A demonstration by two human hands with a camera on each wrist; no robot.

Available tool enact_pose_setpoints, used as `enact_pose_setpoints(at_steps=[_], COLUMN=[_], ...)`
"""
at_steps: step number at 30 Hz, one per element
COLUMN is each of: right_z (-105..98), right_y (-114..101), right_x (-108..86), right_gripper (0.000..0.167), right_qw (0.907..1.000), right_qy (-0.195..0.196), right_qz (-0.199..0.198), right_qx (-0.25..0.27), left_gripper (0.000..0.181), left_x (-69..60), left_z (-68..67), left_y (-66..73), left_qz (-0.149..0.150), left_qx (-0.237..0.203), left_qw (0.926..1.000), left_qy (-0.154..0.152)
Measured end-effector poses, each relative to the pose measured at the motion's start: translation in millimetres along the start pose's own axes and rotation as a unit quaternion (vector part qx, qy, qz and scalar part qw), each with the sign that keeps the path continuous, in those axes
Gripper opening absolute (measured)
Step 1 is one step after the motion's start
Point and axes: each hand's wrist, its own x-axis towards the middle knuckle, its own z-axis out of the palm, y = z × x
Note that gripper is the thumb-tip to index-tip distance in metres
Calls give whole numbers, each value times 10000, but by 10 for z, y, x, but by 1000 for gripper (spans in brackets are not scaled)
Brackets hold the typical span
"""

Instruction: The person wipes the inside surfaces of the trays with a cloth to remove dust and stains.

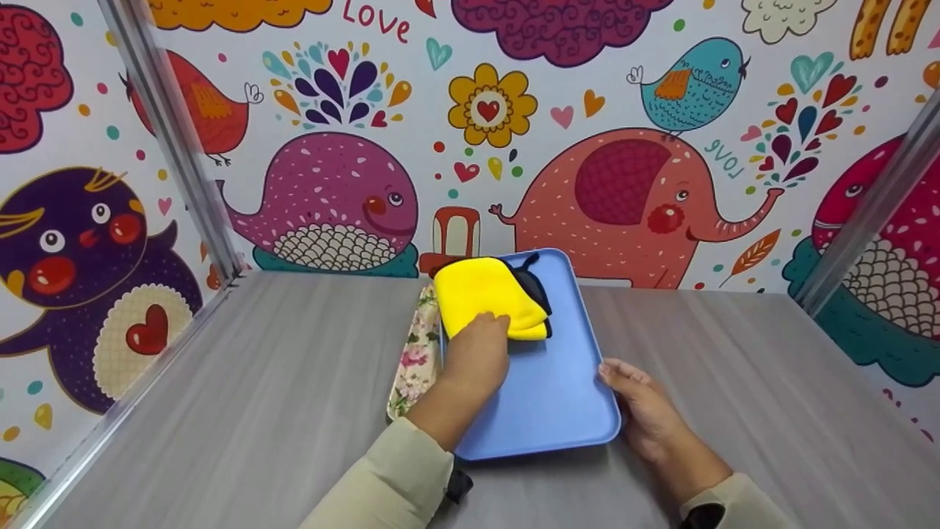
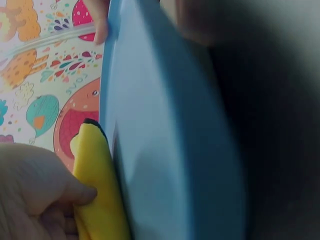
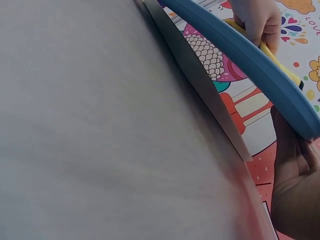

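Observation:
In the head view, my left hand (image 1: 479,356) grips a folded yellow cloth (image 1: 481,290) with black edging and a dark grey side. The cloth lies against the upper left of a blue rectangular tray (image 1: 547,397). My left thumb presses on the cloth in the left wrist view, while its fingers are partly hidden. My right hand (image 1: 650,404) holds the tray by its right rim, with fingers reaching under it. Seen from the right wrist, the blue tray (image 3: 255,65) is raised and tilted off the table. A flower-patterned tray (image 1: 415,356) shows past its left side.
The grey wood-grain table (image 1: 294,389) spreads to both sides. Behind it stands a wall (image 1: 455,95) printed with cartoon animals. Metal posts (image 1: 180,139) rise at the left and right corners.

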Motion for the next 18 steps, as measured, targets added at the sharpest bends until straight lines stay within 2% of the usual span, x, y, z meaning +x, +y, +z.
enact_pose_setpoints(at_steps=[4,8,18], right_z=[14,29,23], right_y=[-5,-1,0], right_x=[2,2,-10], right_gripper=[17,15,17], right_qw=[9999,9997,9998], right_qy=[118,204,94], right_qz=[53,65,-16], right_qx=[-32,-119,-188], left_gripper=[47,48,54], left_x=[-27,-61,-146], left_z=[35,49,56], left_y=[51,99,227], left_qz=[267,367,334], left_qx=[8,-61,-183], left_qw=[9996,9993,9989], left_qy=[31,13,-280])
